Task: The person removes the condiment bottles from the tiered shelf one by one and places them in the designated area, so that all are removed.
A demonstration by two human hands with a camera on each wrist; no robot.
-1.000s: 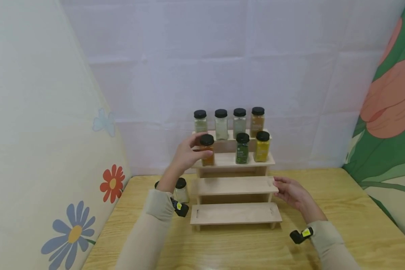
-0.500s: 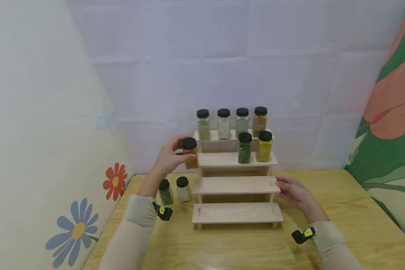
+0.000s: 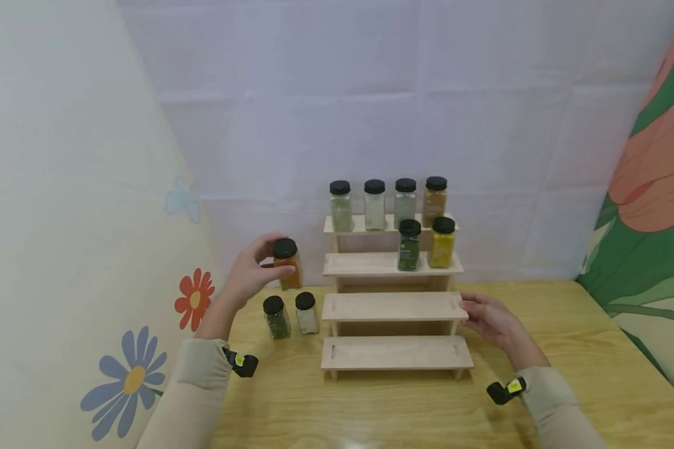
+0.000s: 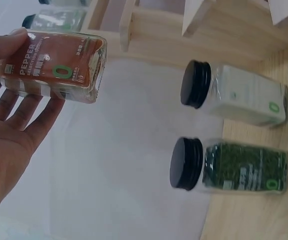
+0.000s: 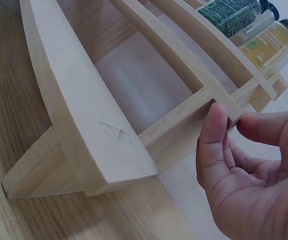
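My left hand (image 3: 253,271) holds a spice jar of orange-brown pepper (image 3: 288,268), black lid up, in the air left of the wooden tiered rack (image 3: 393,307). In the left wrist view the pepper jar (image 4: 54,65) is pinched between thumb and fingers, its label reading PEPPER. My right hand (image 3: 491,321) pinches the right end of the rack's second-lowest shelf; the right wrist view shows thumb and forefinger on that shelf's corner (image 5: 228,110). Below the left hand, a dark green herb jar (image 3: 278,321) and a white jar (image 3: 307,313) stand on the table.
Several jars, among them a pale green one (image 3: 341,209), line the rack's top shelf. A dark green jar (image 3: 409,246) and a yellow jar (image 3: 441,244) stand at the right of the shelf below. A white cloth (image 3: 258,156) hangs behind the table (image 3: 393,411).
My left hand has carried the pepper jar off the second shelf from the top, leftward and slightly down, to beyond the rack's side. The right hand keeps its grip on the shelf end.
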